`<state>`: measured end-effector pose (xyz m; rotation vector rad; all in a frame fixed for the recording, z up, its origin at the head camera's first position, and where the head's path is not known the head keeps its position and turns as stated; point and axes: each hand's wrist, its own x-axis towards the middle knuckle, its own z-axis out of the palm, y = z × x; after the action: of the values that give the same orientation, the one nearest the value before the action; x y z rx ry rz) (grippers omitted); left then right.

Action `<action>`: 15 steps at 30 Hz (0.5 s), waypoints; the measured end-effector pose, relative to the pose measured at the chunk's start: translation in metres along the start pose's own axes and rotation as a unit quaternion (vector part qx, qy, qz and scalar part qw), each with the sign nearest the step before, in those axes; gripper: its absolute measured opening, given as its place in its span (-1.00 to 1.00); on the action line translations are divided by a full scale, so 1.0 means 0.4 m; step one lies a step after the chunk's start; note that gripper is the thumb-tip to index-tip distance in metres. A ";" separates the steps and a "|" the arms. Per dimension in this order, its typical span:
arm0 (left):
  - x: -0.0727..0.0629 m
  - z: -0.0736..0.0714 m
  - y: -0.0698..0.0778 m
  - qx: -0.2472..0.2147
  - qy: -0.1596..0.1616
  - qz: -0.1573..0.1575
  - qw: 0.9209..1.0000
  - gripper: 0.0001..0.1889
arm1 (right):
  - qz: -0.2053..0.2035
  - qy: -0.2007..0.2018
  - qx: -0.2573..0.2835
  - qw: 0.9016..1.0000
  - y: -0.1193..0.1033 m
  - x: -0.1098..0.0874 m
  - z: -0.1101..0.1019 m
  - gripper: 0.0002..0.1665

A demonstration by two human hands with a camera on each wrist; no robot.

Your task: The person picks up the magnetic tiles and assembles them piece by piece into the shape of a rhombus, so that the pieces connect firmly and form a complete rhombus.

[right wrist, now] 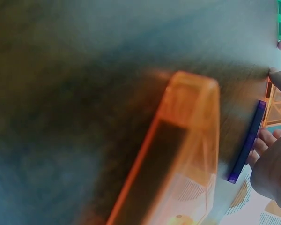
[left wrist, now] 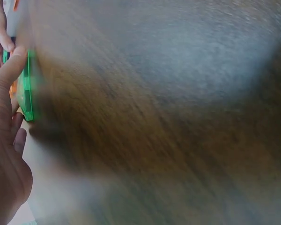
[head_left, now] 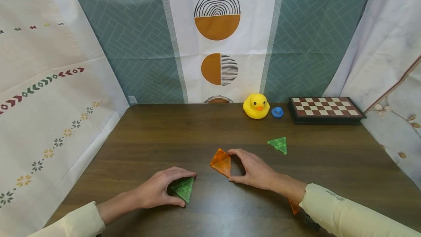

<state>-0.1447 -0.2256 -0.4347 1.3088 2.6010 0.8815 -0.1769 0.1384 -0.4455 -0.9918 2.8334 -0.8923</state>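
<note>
In the head view my left hand (head_left: 161, 189) spans a green translucent triangular tile (head_left: 184, 189), finger and thumb at its corners. The left wrist view shows this green tile (left wrist: 27, 89) edge-on beside the hand (left wrist: 7, 126). My right hand (head_left: 254, 169) pinches an orange translucent piece (head_left: 221, 162) with angled faces between thumb and finger, right of the green tile. The right wrist view shows part of that orange piece (right wrist: 274, 110) beyond the hand (right wrist: 274, 159).
Another green triangle (head_left: 279, 145) lies farther back. An orange piece (head_left: 294, 206) is partly hidden under the right forearm and looms large (right wrist: 178, 140) in the right wrist view, near a purple tile (right wrist: 247, 140). Behind stand a yellow duck (head_left: 256, 106), a blue duck (head_left: 277, 112) and a checkered board (head_left: 325, 107).
</note>
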 end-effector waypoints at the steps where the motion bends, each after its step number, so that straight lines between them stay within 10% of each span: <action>1: -0.002 0.000 -0.001 0.001 0.002 0.002 1.000 -0.21 | 0.001 0.000 -0.001 1.000 0.000 0.000 0.000 -0.04; 15: -0.007 0.007 -0.011 0.015 0.009 0.015 1.000 -0.29 | 0.001 0.003 -0.005 1.000 0.000 -0.002 0.001 -0.05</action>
<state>-0.1452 -0.2285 -0.4397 1.3566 2.6244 0.8670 -0.1760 0.1386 -0.4459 -0.9878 2.8460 -0.8844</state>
